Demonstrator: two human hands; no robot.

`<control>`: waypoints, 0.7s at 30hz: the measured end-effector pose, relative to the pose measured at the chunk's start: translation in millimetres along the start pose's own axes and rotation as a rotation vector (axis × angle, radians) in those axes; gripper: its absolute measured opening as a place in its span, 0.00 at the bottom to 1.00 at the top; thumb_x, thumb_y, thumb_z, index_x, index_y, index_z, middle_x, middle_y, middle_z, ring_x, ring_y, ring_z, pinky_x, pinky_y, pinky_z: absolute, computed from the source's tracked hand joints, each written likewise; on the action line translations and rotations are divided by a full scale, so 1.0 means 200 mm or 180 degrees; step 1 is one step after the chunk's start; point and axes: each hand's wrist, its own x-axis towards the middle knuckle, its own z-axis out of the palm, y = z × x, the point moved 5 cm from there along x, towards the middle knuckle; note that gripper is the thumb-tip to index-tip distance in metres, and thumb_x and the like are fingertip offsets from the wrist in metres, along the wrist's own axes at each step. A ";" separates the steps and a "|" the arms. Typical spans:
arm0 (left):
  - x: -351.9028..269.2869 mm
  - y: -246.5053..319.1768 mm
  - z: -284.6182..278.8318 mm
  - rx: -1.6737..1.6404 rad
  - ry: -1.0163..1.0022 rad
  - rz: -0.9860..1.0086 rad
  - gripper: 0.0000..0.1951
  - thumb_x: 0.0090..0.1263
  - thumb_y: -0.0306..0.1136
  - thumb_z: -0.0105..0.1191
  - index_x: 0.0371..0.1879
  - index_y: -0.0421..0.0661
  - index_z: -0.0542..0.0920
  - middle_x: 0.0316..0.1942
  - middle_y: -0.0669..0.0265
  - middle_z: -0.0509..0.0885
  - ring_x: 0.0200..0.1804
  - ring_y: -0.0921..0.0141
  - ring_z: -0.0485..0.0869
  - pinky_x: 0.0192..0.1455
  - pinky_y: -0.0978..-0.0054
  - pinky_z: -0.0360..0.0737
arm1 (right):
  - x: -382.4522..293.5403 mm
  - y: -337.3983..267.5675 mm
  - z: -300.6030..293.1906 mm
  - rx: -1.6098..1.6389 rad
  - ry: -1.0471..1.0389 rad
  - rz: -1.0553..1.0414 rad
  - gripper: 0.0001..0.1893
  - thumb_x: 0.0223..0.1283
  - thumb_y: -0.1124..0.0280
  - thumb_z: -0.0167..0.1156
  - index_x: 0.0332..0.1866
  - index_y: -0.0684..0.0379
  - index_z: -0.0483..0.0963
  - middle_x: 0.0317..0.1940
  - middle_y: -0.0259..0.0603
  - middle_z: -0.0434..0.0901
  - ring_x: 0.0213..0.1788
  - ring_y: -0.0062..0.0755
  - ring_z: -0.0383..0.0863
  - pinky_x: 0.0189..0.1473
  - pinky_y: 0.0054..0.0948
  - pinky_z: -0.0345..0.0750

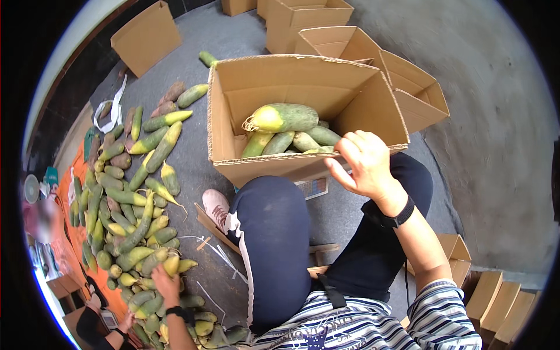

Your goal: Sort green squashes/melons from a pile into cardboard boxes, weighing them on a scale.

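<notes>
My right hand [361,164] grips the near rim of an open cardboard box [271,168], fingers over the edge and thumb outside. Inside, a large green radish [293,118] with a yellow rooted end lies across several others [280,142]. The box stands in front of my knees, its near side slightly above them. At lower left, my left hand [166,282] reaches into a heap of green radishes [127,232], its fingers around a yellow-green radish [171,265]. Its palm side is hidden.
Another person's hand [127,321] is at the heap's lower-left side, near my left hand. Open cardboard boxes [413,89] stand behind my box, and another box [146,39] is at upper left. Reddish root vegetables [173,92] and a white plastic bag [114,111] lie on the floor. White straps [221,258] lie near my shoe.
</notes>
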 end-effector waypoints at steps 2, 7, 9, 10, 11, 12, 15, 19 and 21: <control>-0.06 0.20 -0.05 -0.0996 0.0185 0.0121 0.36 0.46 0.30 0.73 0.57 0.36 0.73 0.52 0.46 0.78 0.56 0.47 0.75 0.62 0.56 0.71 | -0.01 0.01 -0.01 0.0020 -0.0012 -0.0027 0.15 0.55 0.58 0.65 0.26 0.55 0.69 0.23 0.37 0.69 0.27 0.37 0.71 0.32 0.35 0.70; 0.05 0.72 -0.49 -0.2660 0.0157 -0.0314 0.34 0.53 0.30 0.72 0.60 0.35 0.72 0.57 0.53 0.78 0.57 0.57 0.78 0.63 0.65 0.72 | -0.02 0.01 -0.03 0.0237 0.0267 -0.0132 0.14 0.56 0.58 0.64 0.29 0.56 0.71 0.25 0.37 0.71 0.29 0.35 0.74 0.35 0.34 0.72; 0.11 0.85 -0.83 -0.2882 0.0809 0.0146 0.33 0.57 0.26 0.69 0.62 0.36 0.70 0.60 0.57 0.76 0.60 0.63 0.76 0.64 0.65 0.71 | -0.03 0.02 -0.05 0.0354 0.0372 -0.0133 0.13 0.56 0.58 0.64 0.30 0.56 0.72 0.25 0.37 0.71 0.30 0.36 0.74 0.36 0.34 0.73; 0.14 0.99 -1.06 -0.2924 0.1195 0.0741 0.33 0.60 0.28 0.66 0.65 0.35 0.68 0.63 0.54 0.73 0.62 0.62 0.74 0.66 0.65 0.70 | -0.03 0.03 -0.06 0.0349 0.0406 -0.0109 0.13 0.56 0.58 0.64 0.30 0.56 0.72 0.25 0.37 0.71 0.30 0.36 0.74 0.36 0.34 0.73; 0.15 1.08 -1.26 -0.3024 0.1429 0.0796 0.33 0.63 0.29 0.63 0.67 0.35 0.65 0.66 0.52 0.70 0.65 0.61 0.72 0.68 0.63 0.69 | -0.04 0.04 -0.06 0.0379 0.0379 -0.0113 0.13 0.56 0.59 0.64 0.30 0.56 0.72 0.25 0.37 0.71 0.31 0.36 0.74 0.36 0.34 0.73; 0.16 1.24 -1.46 -0.3416 0.1748 0.1344 0.34 0.64 0.29 0.62 0.68 0.35 0.63 0.68 0.52 0.69 0.66 0.60 0.72 0.69 0.62 0.69 | -0.05 0.04 -0.06 0.0418 0.0349 -0.0126 0.12 0.55 0.60 0.64 0.30 0.56 0.72 0.25 0.37 0.71 0.31 0.36 0.75 0.37 0.34 0.73; 0.18 1.67 -1.85 -0.4369 0.2105 0.2539 0.31 0.65 0.28 0.59 0.66 0.33 0.64 0.67 0.52 0.71 0.67 0.59 0.72 0.70 0.60 0.70 | -0.06 0.02 -0.04 0.0545 0.0493 -0.0160 0.12 0.55 0.60 0.64 0.29 0.56 0.72 0.26 0.37 0.71 0.31 0.36 0.75 0.37 0.34 0.74; 0.30 2.11 -1.83 -0.2483 0.0979 0.1826 0.28 0.62 0.29 0.64 0.61 0.36 0.71 0.59 0.54 0.79 0.61 0.62 0.78 0.63 0.64 0.75 | -0.11 0.04 -0.06 0.0803 0.0586 -0.0151 0.14 0.52 0.64 0.66 0.40 0.60 0.76 0.31 0.38 0.76 0.34 0.37 0.77 0.40 0.33 0.76; 0.31 2.35 -1.80 -0.1671 0.1318 0.3016 0.28 0.60 0.30 0.66 0.60 0.38 0.73 0.56 0.52 0.80 0.58 0.59 0.80 0.60 0.65 0.76 | -0.12 0.04 -0.06 0.0902 0.0625 -0.0144 0.15 0.51 0.64 0.66 0.41 0.61 0.77 0.33 0.39 0.77 0.35 0.38 0.77 0.41 0.34 0.77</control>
